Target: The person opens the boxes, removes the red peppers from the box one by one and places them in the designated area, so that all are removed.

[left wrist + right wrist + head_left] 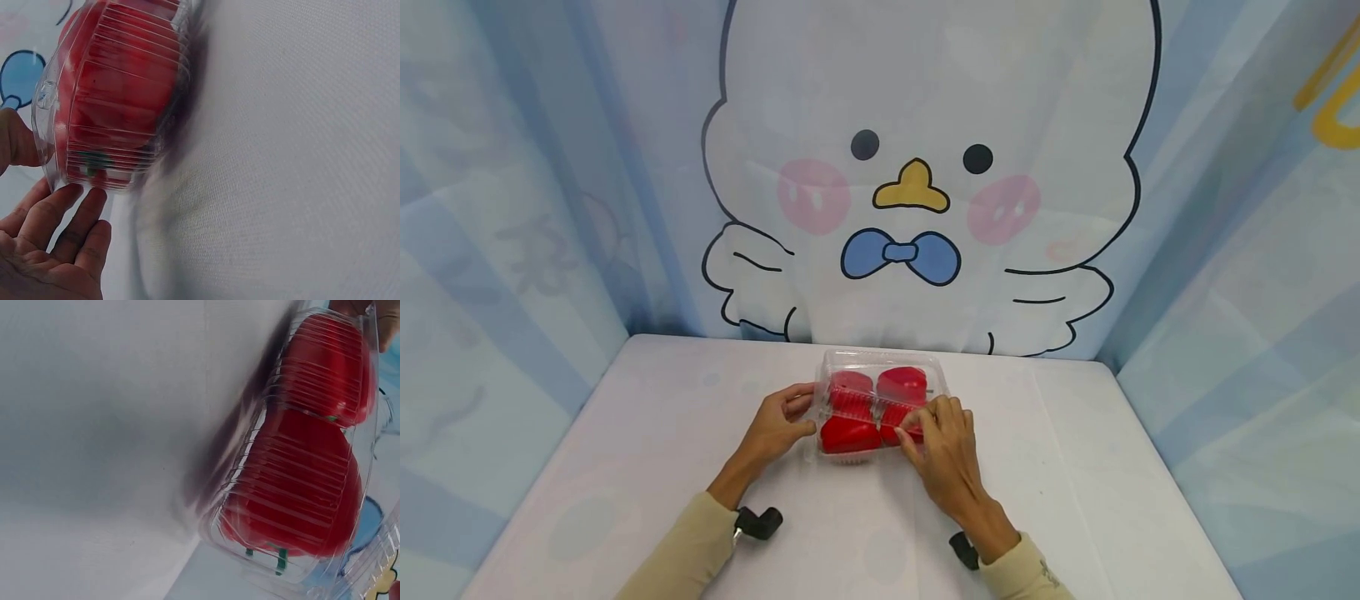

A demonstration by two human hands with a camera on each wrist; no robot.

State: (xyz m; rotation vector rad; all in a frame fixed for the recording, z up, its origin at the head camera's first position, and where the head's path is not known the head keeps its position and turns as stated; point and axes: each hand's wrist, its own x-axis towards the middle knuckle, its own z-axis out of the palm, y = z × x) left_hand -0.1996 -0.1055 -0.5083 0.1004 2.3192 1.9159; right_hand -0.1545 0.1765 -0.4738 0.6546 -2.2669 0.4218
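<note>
A clear plastic clamshell box (850, 458) rests on the table, holding several glossy red pieces (848, 435) of fruit or vegetable shape. Small green parts (281, 559) show on them; their exact kind is unclear. My left hand (778, 425) grips the box's left side; in the left wrist view its thumb is at the rim and the fingers touch the ribbed wall (119, 178) below. At the front right, my right hand (951, 454) pinches the edge of the ribbed lid (375, 559), which stands partly raised from the base. Only a sliver of that hand shows in the right wrist view.
A white cloth-covered table (1075, 467) surrounds the box. Close behind it hangs a curtain (910, 317) printed with a cartoon bird, and more curtains line both sides. Black devices (760, 523) are strapped at both wrists.
</note>
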